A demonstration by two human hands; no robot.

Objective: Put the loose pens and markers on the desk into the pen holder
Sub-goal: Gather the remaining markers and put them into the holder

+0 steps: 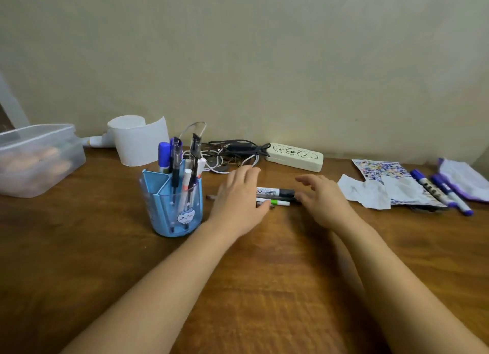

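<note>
Your brown tabletop (264, 287) holds everything. The blue pen holder (174, 208) stands on your left side, and it already has several pens standing in it. A white paper roll (140, 142) sits behind it.

Your left hand (238, 197) lies flat and open over one end of a small bunch of pens in the middle. Your right hand (322, 197) is open too, fingers spread, just beside the other end. Neither hand holds anything yet.

The bunch has a black-capped marker (276, 192) and a thinner green pen (275, 202), with at least one more between them. More purple markers (444, 192) lie well apart on your right.

I think you are on the gathering step. Next you need to close your fingers around the bunch, lift it, and drop it into the holder.
</note>
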